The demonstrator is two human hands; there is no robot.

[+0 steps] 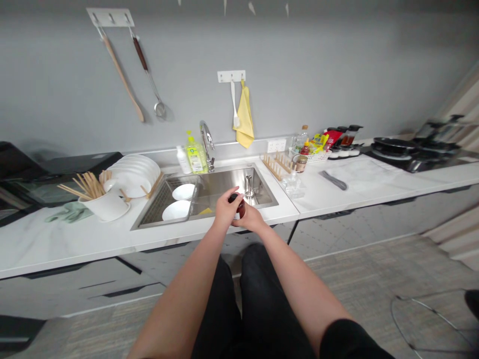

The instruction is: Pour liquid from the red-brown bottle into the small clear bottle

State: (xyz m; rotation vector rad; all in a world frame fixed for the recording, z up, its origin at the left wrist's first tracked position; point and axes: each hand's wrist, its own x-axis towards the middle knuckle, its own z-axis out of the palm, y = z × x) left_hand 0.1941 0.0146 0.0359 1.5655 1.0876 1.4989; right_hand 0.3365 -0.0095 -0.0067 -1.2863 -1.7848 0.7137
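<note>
Both my hands are together over the front edge of the sink (279,199), closed on a small jar (240,208) with dark red contents and a dark lid. My left hand (224,208) has its fingers over the lid at the top. Lower down, my right hand (251,218) wraps around the jar's body from the right. A pale patch, perhaps a label, shows between the hands; fingers hide much of the jar. Behind it in the basin stands a shiny metal fitting (249,183).
White bowls (175,211) sit in the sink's drain rack. Dish soap (196,157) stands beside the tap (205,137). Left are plates (136,169) and a chopstick holder (108,205). Right are a wooden rack (272,167), a glass container (294,188), a condiment basket (318,157) and a stove (415,162).
</note>
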